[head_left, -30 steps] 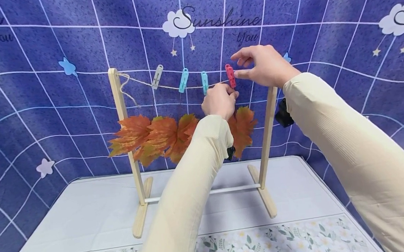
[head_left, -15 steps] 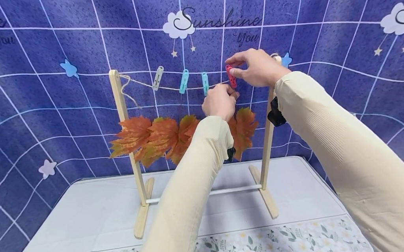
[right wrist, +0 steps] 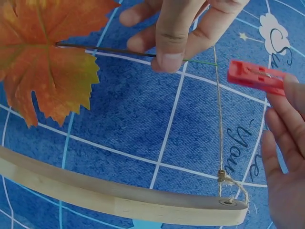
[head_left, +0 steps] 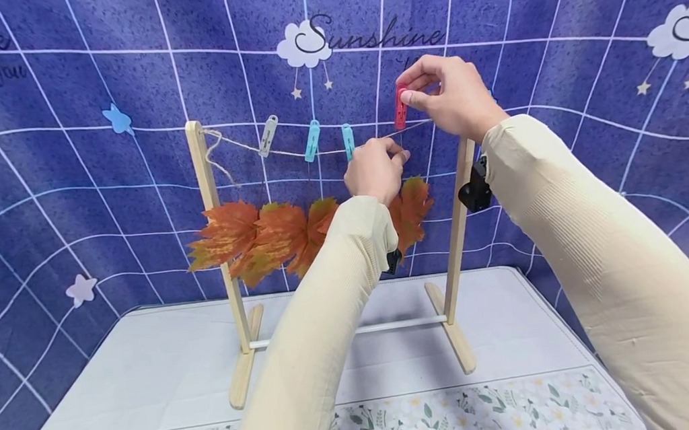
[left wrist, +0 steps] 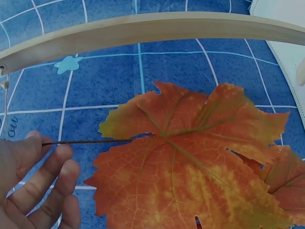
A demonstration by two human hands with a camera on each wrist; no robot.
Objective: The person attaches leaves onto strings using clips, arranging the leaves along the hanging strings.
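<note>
My left hand (head_left: 374, 172) pinches the thin stem (left wrist: 95, 141) of an orange artificial maple leaf (left wrist: 190, 157) between thumb and fingers. The leaf hangs below that hand, and its stem tip crosses the string (right wrist: 219, 119) in the right wrist view. Just above the string, my right hand (head_left: 456, 95) pinches a red clothespin (right wrist: 255, 77), which is apart from both string and stem. Further left along the string sit a grey clothespin (head_left: 268, 135) and two light-blue clothespins, one (head_left: 312, 141) nearer the grey one and the other (head_left: 348, 140) beside my left hand.
The string is tied between two wooden posts, a left one (head_left: 201, 165) and a right one (head_left: 458, 233). A white crossbar (head_left: 398, 324) joins their feet on the pale table covering (head_left: 168, 364). More orange leaves (head_left: 230, 231) hang at left. A blue patterned curtain (head_left: 582, 68) stands behind.
My right hand has closed on the red clothespin and lifted it off the string, upward and slightly right. My left hand has stayed at the stem; the leaf has shifted slightly.
</note>
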